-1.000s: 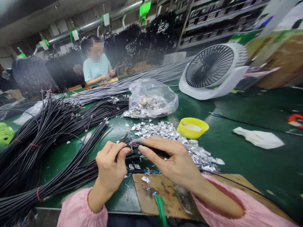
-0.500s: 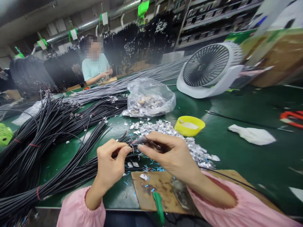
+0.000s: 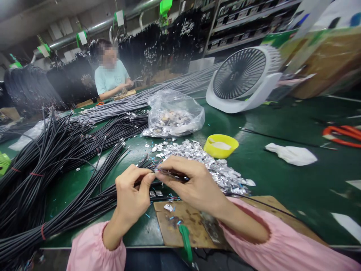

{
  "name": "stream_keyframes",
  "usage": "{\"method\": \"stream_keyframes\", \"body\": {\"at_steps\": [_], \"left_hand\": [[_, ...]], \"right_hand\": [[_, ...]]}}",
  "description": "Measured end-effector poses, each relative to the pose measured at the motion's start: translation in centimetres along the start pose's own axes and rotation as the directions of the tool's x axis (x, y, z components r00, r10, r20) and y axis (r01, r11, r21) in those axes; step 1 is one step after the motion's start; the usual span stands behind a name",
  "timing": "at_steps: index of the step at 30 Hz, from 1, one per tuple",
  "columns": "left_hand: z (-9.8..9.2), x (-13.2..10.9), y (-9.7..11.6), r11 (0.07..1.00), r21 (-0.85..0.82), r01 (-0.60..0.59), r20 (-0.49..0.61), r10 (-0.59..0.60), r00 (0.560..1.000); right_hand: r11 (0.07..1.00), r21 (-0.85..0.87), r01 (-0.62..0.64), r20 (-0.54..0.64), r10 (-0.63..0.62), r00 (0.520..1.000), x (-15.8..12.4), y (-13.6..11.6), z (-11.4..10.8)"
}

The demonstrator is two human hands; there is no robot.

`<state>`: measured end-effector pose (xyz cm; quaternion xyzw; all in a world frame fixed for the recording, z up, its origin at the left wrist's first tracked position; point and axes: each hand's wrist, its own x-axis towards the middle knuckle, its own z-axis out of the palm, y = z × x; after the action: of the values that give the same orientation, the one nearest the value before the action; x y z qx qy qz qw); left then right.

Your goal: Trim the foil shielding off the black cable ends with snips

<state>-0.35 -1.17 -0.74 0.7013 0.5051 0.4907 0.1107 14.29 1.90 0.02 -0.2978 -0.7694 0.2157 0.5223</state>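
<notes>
My left hand [image 3: 132, 199] is closed in a pinch, thumb against forefinger, on the thin wires at the end of a black cable; the wires barely show. Touching its fingertips from the right is my right hand [image 3: 194, 184], fingers bent and closed round a dark, thin, shiny thing [image 3: 175, 174] mostly hidden by the palm. Just beyond the fingers lie a bunch of black cable ends with coloured wires [image 3: 148, 162] and a heap of silver foil scraps [image 3: 194, 150]. A single black cable [image 3: 262, 205] runs out to the right from under my right wrist.
Bundles of black cables [image 3: 25, 188] fill the left. A clear bag of scraps [image 3: 175, 113], a yellow dish [image 3: 221, 145] and a white fan [image 3: 239, 81] stand beyond. A stained board [image 3: 194, 233] with a green handle [image 3: 186, 242] lies in front. Orange-handled scissors [image 3: 342, 133] lie right; a co-worker [image 3: 113, 77] sits across.
My right hand has moved slightly left, its fingertips now meeting my left fingertips. A grey flap seen at its fingertips before is now hidden. The whole view has shifted a little.
</notes>
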Motion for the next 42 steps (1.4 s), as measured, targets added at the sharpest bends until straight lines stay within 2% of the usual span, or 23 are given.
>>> {"method": "stream_keyframes", "body": {"at_steps": [3, 5, 7, 9, 10, 12, 14, 16, 17, 19, 21, 22, 24, 26, 27, 29, 30, 31, 34, 35, 37, 40, 42], "left_hand": [[-0.2, 0.1, 0.1, 1.000, 0.006, 0.027, 0.048, -0.027, 0.999], [-0.5, 0.3, 0.4, 0.995, -0.041, 0.096, 0.140, -0.090, 0.986], [-0.9, 0.5, 0.6, 0.965, -0.150, 0.214, 0.286, -0.165, 0.944], [-1.1, 0.6, 0.7, 0.903, -0.271, 0.333, 0.406, -0.206, 0.890], [-1.0, 0.6, 0.7, 0.871, -0.313, 0.378, 0.420, -0.230, 0.878], [-0.7, 0.6, 0.7, 0.834, -0.354, 0.424, 0.342, -0.306, 0.888], [-0.4, 0.7, 0.7, 0.835, -0.328, 0.441, 0.231, -0.382, 0.895], [-0.4, 0.9, 0.8, 0.850, -0.271, 0.452, 0.245, -0.393, 0.886], [-0.5, 1.0, 0.8, 0.860, -0.252, 0.443, 0.291, -0.370, 0.882], [-0.9, 1.2, 0.8, 0.886, -0.254, 0.389, 0.364, -0.285, 0.887], [-1.0, 1.2, 0.7, 0.906, -0.294, 0.305, 0.320, -0.207, 0.924], [-0.9, 1.1, 0.6, 0.915, -0.304, 0.266, 0.256, -0.190, 0.948], [-0.6, 0.7, 0.4, 0.926, -0.296, 0.235, 0.148, -0.199, 0.969], [-0.3, 0.4, 0.4, 0.929, -0.281, 0.242, 0.107, -0.220, 0.970], [-0.2, 0.3, 0.4, 0.925, -0.282, 0.255, 0.111, -0.233, 0.966], [-0.4, 0.3, 0.4, 0.906, -0.305, 0.293, 0.125, -0.267, 0.955], [-0.6, 0.4, 0.4, 0.895, -0.317, 0.312, 0.128, -0.285, 0.950], [-0.7, 0.4, 0.4, 0.886, -0.327, 0.328, 0.132, -0.301, 0.944], [-1.0, 0.6, 0.3, 0.876, -0.329, 0.352, 0.147, -0.321, 0.936], [-1.0, 0.6, 0.3, 0.878, -0.322, 0.354, 0.154, -0.320, 0.935], [-0.9, 0.6, 0.3, 0.886, -0.302, 0.352, 0.185, -0.307, 0.933], [-0.6, 0.7, 0.4, 0.910, -0.282, 0.304, 0.234, -0.242, 0.942], [-0.5, 0.7, 0.4, 0.923, -0.271, 0.273, 0.248, -0.207, 0.947]], "right_hand": [[0.999, -0.007, 0.051, 0.013, -0.051, 0.999, -0.1, 0.4, -0.1], [0.999, 0.034, 0.040, 0.047, -0.042, 0.998, 0.0, 0.5, -0.3], [0.984, 0.176, -0.038, 0.148, 0.012, 0.989, 0.3, 0.5, -0.5], [0.921, 0.348, -0.175, 0.280, 0.076, 0.957, 0.6, 0.4, -0.5], [0.894, 0.383, -0.233, 0.311, 0.113, 0.944, 0.7, 0.4, -0.5], [0.920, 0.308, -0.243, 0.238, 0.173, 0.956, 0.6, 0.3, -0.3], [0.987, 0.089, -0.135, 0.063, 0.130, 0.990, 0.5, 0.3, -0.1], [0.999, -0.022, -0.036, -0.002, 0.036, 0.999, 0.3, 0.2, 0.0], [0.999, 0.026, -0.032, 0.030, 0.032, 0.999, 0.3, 0.2, 0.0], [0.964, 0.231, -0.135, 0.170, 0.097, 0.981, 0.3, 0.1, 0.1], [0.913, 0.336, -0.232, 0.251, 0.151, 0.956, 0.3, 0.1, 0.1], [0.929, 0.298, -0.218, 0.220, 0.155, 0.963, 0.3, 0.1, 0.1], [0.996, 0.064, -0.058, 0.070, 0.053, 0.996, 0.2, 0.2, -0.1], [0.963, -0.241, 0.121, -0.037, -0.134, 0.990, 0.0, 0.6, -0.5], [0.917, -0.368, 0.156, -0.085, -0.200, 0.976, 0.0, 0.7, -0.7], [0.857, -0.506, 0.099, -0.222, -0.241, 0.945, 0.1, 1.0, -1.1], [0.859, -0.510, 0.046, -0.291, -0.223, 0.930, 0.2, 1.0, -1.2], [0.884, -0.467, 0.026, -0.308, -0.190, 0.932, 0.4, 1.0, -1.2], [0.962, -0.234, 0.141, -0.097, -0.168, 0.981, 0.7, 0.9, -0.7], [0.969, -0.166, 0.184, -0.028, -0.191, 0.981, 0.7, 0.8, -0.5], [0.979, -0.049, 0.199, 0.025, -0.198, 0.980, 0.6, 0.9, -0.1], [0.981, 0.189, 0.031, 0.096, -0.050, 0.994, 0.6, 1.1, 0.0], [0.957, 0.277, -0.087, 0.136, 0.050, 0.989, 0.6, 1.2, -0.1]]}}
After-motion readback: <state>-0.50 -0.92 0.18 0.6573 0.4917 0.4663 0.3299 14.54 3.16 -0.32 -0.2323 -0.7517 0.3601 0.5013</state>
